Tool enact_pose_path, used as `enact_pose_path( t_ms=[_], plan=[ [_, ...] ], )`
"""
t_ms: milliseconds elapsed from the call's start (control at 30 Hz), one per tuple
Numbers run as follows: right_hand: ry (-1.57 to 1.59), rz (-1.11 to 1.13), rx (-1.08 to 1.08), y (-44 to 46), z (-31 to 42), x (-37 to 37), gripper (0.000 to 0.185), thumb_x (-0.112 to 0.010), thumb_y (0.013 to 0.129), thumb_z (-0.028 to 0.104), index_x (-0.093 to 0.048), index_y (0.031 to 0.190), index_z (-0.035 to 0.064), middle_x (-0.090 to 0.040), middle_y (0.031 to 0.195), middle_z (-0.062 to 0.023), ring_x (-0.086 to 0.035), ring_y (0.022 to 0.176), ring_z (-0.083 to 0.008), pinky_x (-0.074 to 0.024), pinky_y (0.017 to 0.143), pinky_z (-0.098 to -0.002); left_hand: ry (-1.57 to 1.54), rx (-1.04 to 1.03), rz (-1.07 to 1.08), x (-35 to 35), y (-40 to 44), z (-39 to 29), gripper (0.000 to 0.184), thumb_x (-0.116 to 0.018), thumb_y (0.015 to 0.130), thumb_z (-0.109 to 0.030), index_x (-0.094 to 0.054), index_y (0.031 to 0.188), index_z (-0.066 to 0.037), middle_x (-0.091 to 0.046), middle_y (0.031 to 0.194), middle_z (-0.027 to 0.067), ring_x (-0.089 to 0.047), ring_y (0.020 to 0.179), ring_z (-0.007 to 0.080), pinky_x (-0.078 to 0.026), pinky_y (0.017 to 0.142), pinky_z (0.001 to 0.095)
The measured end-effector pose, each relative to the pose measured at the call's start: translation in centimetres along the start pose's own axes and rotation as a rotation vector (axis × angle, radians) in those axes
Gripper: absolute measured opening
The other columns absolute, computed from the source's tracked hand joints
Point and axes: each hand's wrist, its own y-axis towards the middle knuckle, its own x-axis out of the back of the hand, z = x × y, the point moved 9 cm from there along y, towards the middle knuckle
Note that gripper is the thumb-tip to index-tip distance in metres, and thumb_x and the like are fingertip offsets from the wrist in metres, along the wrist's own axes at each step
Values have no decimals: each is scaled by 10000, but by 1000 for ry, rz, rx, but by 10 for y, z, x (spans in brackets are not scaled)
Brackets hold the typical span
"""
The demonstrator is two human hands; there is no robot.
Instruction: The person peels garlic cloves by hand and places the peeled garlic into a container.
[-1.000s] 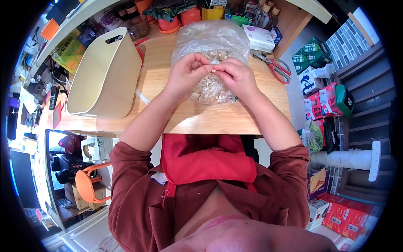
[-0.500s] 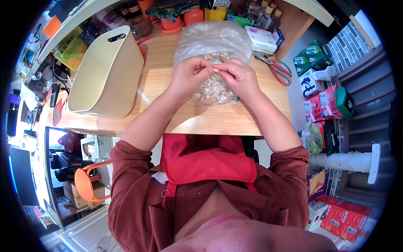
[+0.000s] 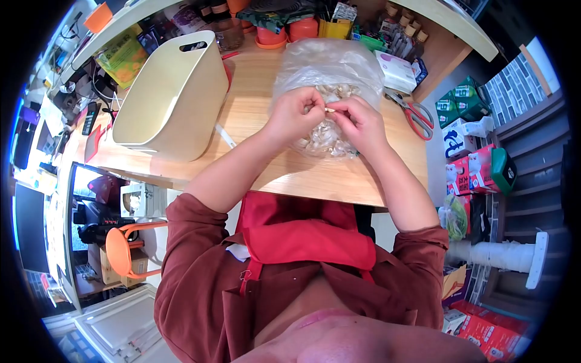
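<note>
A small pale yellow piece, which looks like a garlic clove [image 3: 330, 110], is pinched between my two hands. My left hand [image 3: 295, 115] grips it from the left with thumb and forefinger. From the right, the fingertips of my right hand [image 3: 361, 123] close on its other end. Under both hands lies a clear plastic bag [image 3: 327, 57], its mouth spread towards me. Whitish, papery garlic cloves [image 3: 327, 142] fill the near part of the bag, partly hidden behind my hands and fingers.
A tall cream bin [image 3: 200, 100] stands on the wooden table [image 3: 266, 172] to the left. Scissors [image 3: 417, 118] with red-and-grey handles lie at the right edge. A white box [image 3: 394, 71], jars and orange pots [image 3: 302, 28] line the back under a shelf.
The view has shifted, so the table and everything on it appear farther right and slightly lower. My hands stay together over the bag, fingers still pinching the small piece.
</note>
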Motion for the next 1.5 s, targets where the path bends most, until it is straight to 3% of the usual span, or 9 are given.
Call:
enact_pose_path(
  t_ms=[267, 367, 467, 633, 933, 1067, 1167, 1367, 1500],
  plan=[
    [243, -109, -217, -5, -15, 14, 119, -604, 818, 73, -590, 932, 45, -557, 796, -11, -513, 676, -78, -431, 610, -218, -205, -112, -12, 0, 3, 1, 80, -472, 804, 25, -505, 815, -47, -586, 823, 29, -512, 660, 58, -393, 554, 186],
    [502, -166, -305, -5, -29, 18, 124, -577, 838, 81, -562, 950, 31, -538, 815, 5, -494, 711, -63, -414, 646, -201, -280, -2, -67, 5, 1, -2, 48, -500, 804, 2, -518, 793, -40, -582, 769, 11, -507, 643, 60, -400, 550, 198],
    [680, -84, -393, -5, -32, 10, 123, -553, 846, 77, -538, 956, 25, -525, 822, 10, -480, 746, -56, -402, 684, -196, 157, -144, -133, 10, 3, -4, 28, -559, 770, -29, -541, 749, -31, -569, 687, 10, -494, 600, 62, -398, 530, 210],
    [640, 90, -395, -10, -25, -7, 119, -532, 832, 47, -533, 950, 35, -509, 806, 16, -470, 756, -52, -393, 698, -197, 377, -132, -180, 12, 0, -14, 77, -631, 699, -61, -566, 715, -25, -553, 638, 51, -496, 547, 93, -399, 502, 243],
    [903, 108, -538, -11, -26, -16, 173, -503, 886, 129, -539, 1032, 43, -533, 765, 4, -365, 546, -25, -283, 484, -159, 479, -202, -135, 5, 0, -8, 69, -606, 737, -38, -582, 799, -20, -578, 688, 93, -530, 573, 144, -432, 535, 284],
    [1010, 104, -552, -10, -26, -17, 180, -493, 900, 127, -530, 1055, 45, -558, 786, -11, -377, 557, -28, -295, 491, -153, 376, -265, -161, 4, 0, -10, 133, -534, 796, 7, -576, 920, -21, -587, 756, 83, -545, 646, 140, -444, 595, 269],
    [1052, 104, -533, -9, -28, -16, 179, -490, 901, 128, -524, 1056, 46, -556, 784, -11, -383, 560, -31, -299, 492, -153, 254, -167, -100, 1, -3, -17, 145, -510, 828, 4, -567, 961, -14, -585, 798, 51, -546, 696, 120, -439, 632, 240],
    [1054, 107, -509, -8, -28, -17, 159, -493, 899, 123, -517, 1034, 43, -539, 763, -8, -387, 555, -35, -304, 486, -161, 106, -170, -18, -5, -5, -17, 133, -586, 829, -69, -576, 944, -4, -575, 796, 15, -511, 667, 62, -411, 597, 199],
    [1008, 126, -511, -8, -26, -19, 142, -500, 898, 122, -515, 1014, 42, -529, 753, -6, -385, 549, -38, -302, 480, -163, 307, -266, 2, -5, -8, -33, 148, -620, 808, -78, -587, 939, -17, -579, 778, 2, -462, 597, 41, -383, 537, 189]
  ],
)
